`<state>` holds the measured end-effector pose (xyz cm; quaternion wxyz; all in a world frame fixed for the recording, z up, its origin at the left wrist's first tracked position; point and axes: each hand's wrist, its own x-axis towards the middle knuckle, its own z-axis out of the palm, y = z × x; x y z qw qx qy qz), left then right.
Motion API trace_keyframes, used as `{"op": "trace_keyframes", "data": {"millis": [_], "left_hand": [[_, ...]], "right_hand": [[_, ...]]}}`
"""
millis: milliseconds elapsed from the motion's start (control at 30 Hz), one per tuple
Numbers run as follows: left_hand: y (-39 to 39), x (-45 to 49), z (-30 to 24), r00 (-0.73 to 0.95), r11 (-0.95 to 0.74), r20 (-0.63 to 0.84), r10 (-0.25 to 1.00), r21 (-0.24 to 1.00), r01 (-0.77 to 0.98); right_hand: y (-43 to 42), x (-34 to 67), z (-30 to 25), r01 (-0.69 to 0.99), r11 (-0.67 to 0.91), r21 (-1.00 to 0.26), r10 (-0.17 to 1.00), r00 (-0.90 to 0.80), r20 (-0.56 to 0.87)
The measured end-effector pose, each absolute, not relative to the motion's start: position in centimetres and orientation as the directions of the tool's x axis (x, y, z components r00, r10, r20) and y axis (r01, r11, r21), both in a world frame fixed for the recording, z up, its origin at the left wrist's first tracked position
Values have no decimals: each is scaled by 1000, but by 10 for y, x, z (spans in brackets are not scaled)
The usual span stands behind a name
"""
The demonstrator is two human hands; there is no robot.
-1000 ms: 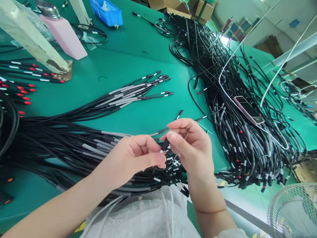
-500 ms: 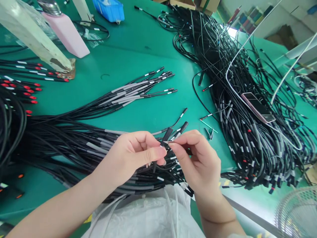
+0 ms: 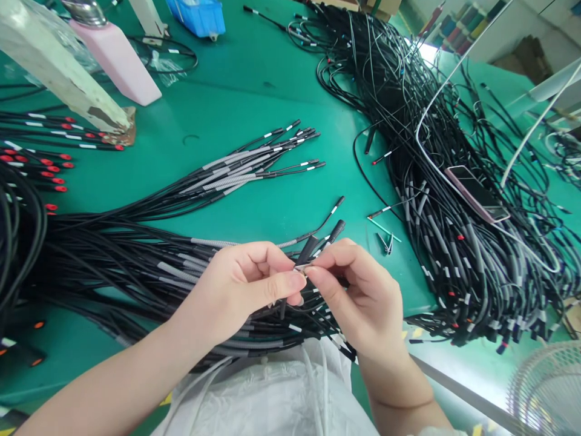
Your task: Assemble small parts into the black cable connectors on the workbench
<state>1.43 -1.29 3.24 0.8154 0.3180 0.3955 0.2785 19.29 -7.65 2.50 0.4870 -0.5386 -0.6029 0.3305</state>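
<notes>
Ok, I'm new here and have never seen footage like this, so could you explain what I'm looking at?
There is no machine here: a person works with two bare hands. Every picture comes from one camera worn on the head, looking forward and down. The surface is a green table. Long black cables lie on the left, and a big cable heap on the right has a phone on it. Farther back are a pink bottle and a blue bin. The left hand holds a black cable piece; beside it, the right hand pinches a small pale piece, too small to identify.
</notes>
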Motion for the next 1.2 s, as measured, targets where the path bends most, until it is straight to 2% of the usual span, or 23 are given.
{"op": "trace_keyframes", "data": {"millis": [100, 267, 333, 400, 500, 567, 700, 767, 833, 1000, 1100, 1200], "left_hand": [[-13, 13, 32, 535, 647, -470, 702, 735, -203], [-14, 14, 29, 542, 632, -459, 704, 753, -183], [-15, 17, 27, 542, 612, -450, 710, 774, -160], [-15, 20, 25, 537, 577, -434, 723, 807, -124], [-14, 21, 20, 576, 409, -327, 749, 912, -14], [-12, 20, 19, 616, 277, -269, 740, 957, 85], [0, 16, 24, 649, 101, -322, 690, 930, 354], [16, 16, 25, 660, -75, -327, 676, 861, 503], [41, 19, 23, 623, -287, -319, 714, 679, 676], [118, 35, 4, 386, -307, -183, 904, 349, 885], [143, 46, -3, 338, -312, -135, 931, 179, 933], [147, 56, -3, 349, -342, -153, 925, 73, 937]], "right_hand": [[-76, 192, 23, 350, 223, -910, 959, 91, 270], [-76, 197, 26, 319, 214, -923, 973, 13, 230], [-75, 201, 27, 264, 202, -943, 972, 66, 226], [-75, 204, 27, 217, 207, -954, 948, 196, 250], [-72, 210, 26, 154, 220, -963, 859, 438, 266], [-70, 214, 23, 107, 219, -970, 816, 525, 243], [-64, 227, 15, 79, 226, -971, 851, 470, 237], [-61, 235, 9, 67, 217, -974, 875, 429, 224], [-59, 241, 4, 34, 211, -977, 894, 397, 207], [-57, 247, -5, -62, 132, -989, 931, 352, 102], [-60, 248, -10, -106, 66, -992, 930, 366, 23], [-65, 251, -17, -125, -27, -992, 918, 389, -73]]}}
